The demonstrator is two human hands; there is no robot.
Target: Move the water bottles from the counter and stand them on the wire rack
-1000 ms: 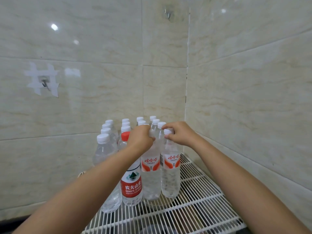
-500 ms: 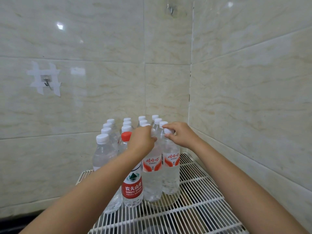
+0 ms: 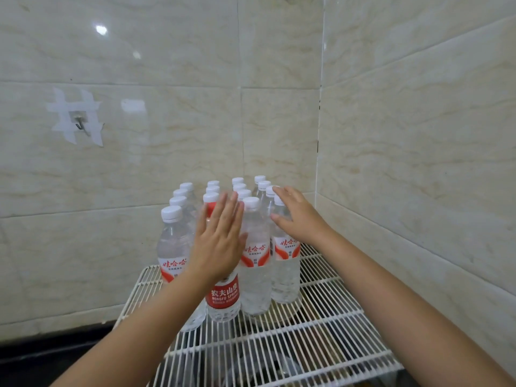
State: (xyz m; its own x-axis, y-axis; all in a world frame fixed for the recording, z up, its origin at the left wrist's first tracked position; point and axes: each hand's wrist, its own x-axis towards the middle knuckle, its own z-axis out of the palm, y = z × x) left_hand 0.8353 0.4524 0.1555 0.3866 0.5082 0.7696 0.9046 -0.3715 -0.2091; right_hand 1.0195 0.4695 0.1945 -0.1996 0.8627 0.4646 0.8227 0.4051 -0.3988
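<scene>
Your left hand (image 3: 220, 241) is spread flat with fingers straight and holds nothing, hovering in front of the red-capped clear plastic bottle (image 3: 223, 300); whether it touches, you cannot tell. Your right hand (image 3: 296, 216) is open too, fingers loosely apart, palm over the near right white-capped clear water bottle (image 3: 286, 272). The cluster of white-capped water bottles (image 3: 240, 191) stands upright at the far end of the white wire rack (image 3: 321, 339), in the tiled corner. The rack's near part and right strip are bare wire. The red label reads "NONGFU SPRING"; the others carry red Chinese script
</scene>
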